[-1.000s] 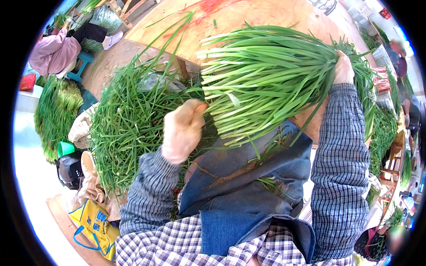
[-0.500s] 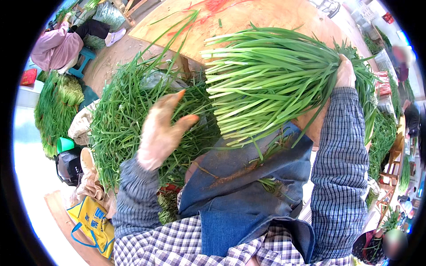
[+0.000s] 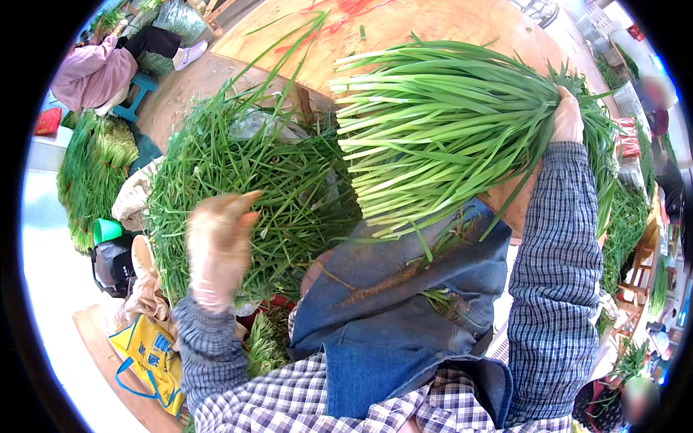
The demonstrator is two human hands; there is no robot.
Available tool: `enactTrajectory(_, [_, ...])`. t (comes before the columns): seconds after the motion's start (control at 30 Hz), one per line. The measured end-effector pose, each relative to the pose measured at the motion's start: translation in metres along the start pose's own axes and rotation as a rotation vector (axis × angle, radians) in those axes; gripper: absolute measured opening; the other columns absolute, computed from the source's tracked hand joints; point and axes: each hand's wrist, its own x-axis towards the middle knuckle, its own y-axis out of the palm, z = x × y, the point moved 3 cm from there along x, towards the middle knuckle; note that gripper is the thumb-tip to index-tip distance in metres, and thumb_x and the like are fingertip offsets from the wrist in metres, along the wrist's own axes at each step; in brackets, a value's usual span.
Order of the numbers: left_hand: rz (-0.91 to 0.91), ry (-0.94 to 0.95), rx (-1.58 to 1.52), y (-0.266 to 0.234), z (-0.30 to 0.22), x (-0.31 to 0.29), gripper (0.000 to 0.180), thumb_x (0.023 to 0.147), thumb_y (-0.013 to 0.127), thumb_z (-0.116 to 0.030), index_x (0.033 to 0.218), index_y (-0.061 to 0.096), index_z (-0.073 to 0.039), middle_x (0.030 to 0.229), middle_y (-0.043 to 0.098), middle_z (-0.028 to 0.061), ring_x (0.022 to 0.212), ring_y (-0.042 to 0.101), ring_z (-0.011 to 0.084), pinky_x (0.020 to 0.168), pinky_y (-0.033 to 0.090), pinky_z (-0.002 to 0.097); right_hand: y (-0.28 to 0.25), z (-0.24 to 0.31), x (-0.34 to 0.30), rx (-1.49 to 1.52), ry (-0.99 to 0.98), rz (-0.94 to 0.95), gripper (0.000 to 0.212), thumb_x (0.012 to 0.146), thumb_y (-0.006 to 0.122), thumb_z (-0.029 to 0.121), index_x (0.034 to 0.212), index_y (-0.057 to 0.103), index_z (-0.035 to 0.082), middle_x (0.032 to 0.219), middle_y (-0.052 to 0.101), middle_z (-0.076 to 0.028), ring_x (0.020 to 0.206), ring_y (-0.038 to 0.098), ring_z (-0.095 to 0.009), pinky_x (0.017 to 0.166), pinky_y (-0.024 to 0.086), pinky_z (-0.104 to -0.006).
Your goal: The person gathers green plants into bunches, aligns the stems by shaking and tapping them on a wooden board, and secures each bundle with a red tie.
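Observation:
My right hand [image 3: 567, 119] grips a thick bundle of long green chive leaves [image 3: 440, 137], held level above my lap with the cut ends pointing left. My left hand [image 3: 216, 242], in a thin clear glove, hovers open over a big loose heap of chives [image 3: 238, 187] to my left and holds nothing. A blue denim apron [image 3: 393, 310] covers my lap, with a few stray leaves on it.
A round wooden tabletop [image 3: 404, 29] lies behind the bundle. A person in pink [image 3: 97, 72] sits at the far left beside more chive bunches [image 3: 90, 173]. A yellow bag [image 3: 148, 353], a green cup [image 3: 107, 229] and dark bags lie on the floor at left. More greens pile at right [image 3: 628, 216].
My left hand has left the cut ends of the bundle and swung left and down, opening over the loose heap. The right hand keeps holding the bundle steady.

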Motion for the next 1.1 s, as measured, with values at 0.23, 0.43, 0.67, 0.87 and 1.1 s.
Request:
enactTrajectory(0.23, [0.021, 0.213, 0.071, 0.05, -0.092, 0.069, 0.027, 0.07, 0.053, -0.007, 0.096, 0.061, -0.006, 0.074, 0.057, 0.0091, 0.071, 0.056, 0.025, 0.06, 0.046, 0.0362, 0.003, 0.0, 0.026, 0.066, 0.005, 0.094, 0.04, 0.073, 0.069, 0.01, 0.103, 0.054, -0.012, 0.093, 0.064, -0.014, 0.068, 0.061, -0.022, 0.063, 0.052, -0.0355])
enactTrajectory(0.43, [-0.031, 0.204, -0.325, 0.005, -0.06, 0.039, 0.016, 0.069, 0.056, 0.0, 0.081, 0.065, -0.007, 0.067, 0.056, 0.008, 0.062, 0.055, 0.0239, 0.051, 0.044, 0.035, -0.003, -0.01, 0.041, 0.03, 0.039, 0.111, 0.044, 0.072, 0.07, 0.014, 0.106, 0.054, -0.011, 0.096, 0.063, -0.012, 0.071, 0.061, -0.021, 0.064, 0.052, -0.0351])
enactTrajectory(0.67, [0.358, -0.187, 0.452, -0.043, 0.055, -0.041, 0.013, 0.077, 0.061, -0.007, 0.087, 0.068, -0.006, 0.078, 0.063, 0.0131, 0.072, 0.058, 0.0263, 0.071, 0.045, 0.0377, 0.007, -0.014, 0.031, 0.04, 0.034, 0.079, 0.048, 0.071, 0.071, 0.013, 0.108, 0.053, -0.012, 0.1, 0.062, -0.013, 0.074, 0.062, -0.022, 0.066, 0.052, -0.0347])
enactTrajectory(0.87, [0.336, -0.333, -0.684, 0.029, -0.038, 0.037, 0.036, 0.085, 0.055, -0.025, 0.11, 0.06, 0.001, 0.103, 0.062, 0.0166, 0.094, 0.059, 0.0254, 0.083, 0.046, 0.0332, 0.0, -0.011, 0.029, 0.024, 0.046, 0.12, 0.046, 0.072, 0.07, 0.009, 0.108, 0.052, -0.013, 0.097, 0.062, -0.014, 0.073, 0.062, -0.023, 0.064, 0.053, -0.0354])
enactTrajectory(1.1, [0.259, -0.646, -1.551, 0.103, -0.072, 0.07, 0.028, 0.078, 0.066, -0.009, 0.103, 0.06, 0.002, 0.096, 0.065, 0.0099, 0.081, 0.061, 0.0162, 0.074, 0.05, 0.0287, 0.003, -0.012, 0.024, -0.032, 0.007, 0.152, 0.044, 0.073, 0.069, 0.009, 0.108, 0.053, -0.012, 0.099, 0.062, -0.014, 0.075, 0.061, -0.022, 0.067, 0.052, -0.0339])
